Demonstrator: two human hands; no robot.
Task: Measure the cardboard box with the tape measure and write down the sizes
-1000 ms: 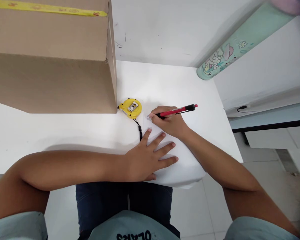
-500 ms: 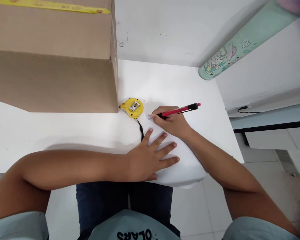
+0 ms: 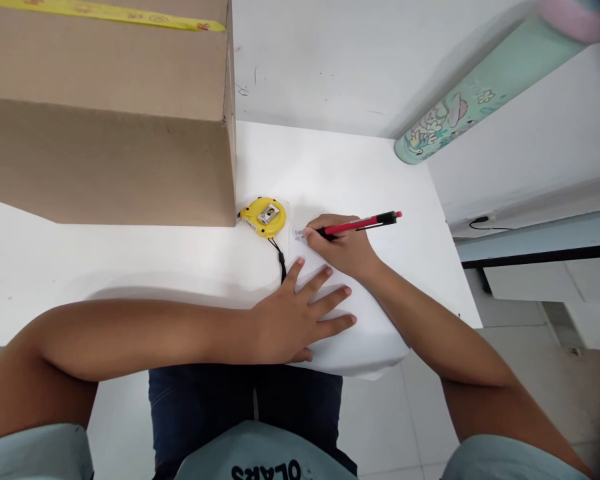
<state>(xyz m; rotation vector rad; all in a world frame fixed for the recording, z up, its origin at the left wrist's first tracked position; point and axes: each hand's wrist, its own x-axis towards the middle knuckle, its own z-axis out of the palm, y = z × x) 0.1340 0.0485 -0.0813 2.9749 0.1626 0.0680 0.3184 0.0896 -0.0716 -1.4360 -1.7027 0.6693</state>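
My right hand (image 3: 343,247) grips a red pen (image 3: 356,225) with black ends, its tip hidden behind the fingers. Small dark writing (image 3: 299,235) shows on the white paper (image 3: 365,333) just left of those fingers. Flat on the same paper, fingers spread, lies my left hand (image 3: 305,310). The paper's near edge hangs past the table edge. Just beyond my left hand rests a yellow tape measure (image 3: 265,217) with a metal clip, and its black wrist strap (image 3: 281,263) runs down to my left hand.
A large cardboard box (image 3: 105,167) with yellow tape (image 3: 100,12) on top stands at the left on the white table (image 3: 310,153). A mint-green bottle (image 3: 480,93) stands at the back right corner, by the wall. A black cable (image 3: 480,221) shows beyond the table's right edge.
A little more writing shows beside my right fingers, which have shifted slightly to the right. My left hand stays on the paper. The camera view has moved a little.
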